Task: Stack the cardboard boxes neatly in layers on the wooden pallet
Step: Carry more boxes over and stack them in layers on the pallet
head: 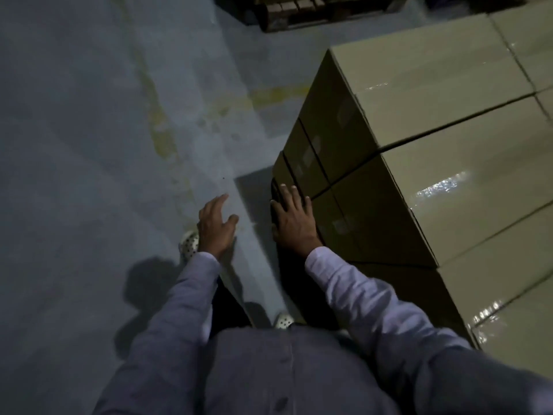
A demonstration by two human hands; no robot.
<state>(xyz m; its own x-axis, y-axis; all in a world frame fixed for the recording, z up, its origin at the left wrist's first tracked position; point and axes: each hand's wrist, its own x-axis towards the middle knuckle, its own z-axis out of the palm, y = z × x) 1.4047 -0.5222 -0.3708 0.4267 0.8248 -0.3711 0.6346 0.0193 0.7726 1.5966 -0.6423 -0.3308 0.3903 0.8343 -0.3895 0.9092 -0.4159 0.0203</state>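
Note:
A tall stack of taped cardboard boxes [434, 151] fills the right side, several layers high. My right hand [291, 218] lies flat with straight fingers against the near corner of a low box [353, 226] in the stack. My left hand [215, 226] hovers over the floor to the left of the stack, fingers relaxed and holding nothing. The pallet under the stack is hidden.
Grey concrete floor [89, 130] with worn yellow paint marks spreads to the left. A dark wooden pallet [287, 13] lies at the top centre. My feet in white perforated shoes [188, 244] stand close to the stack's corner.

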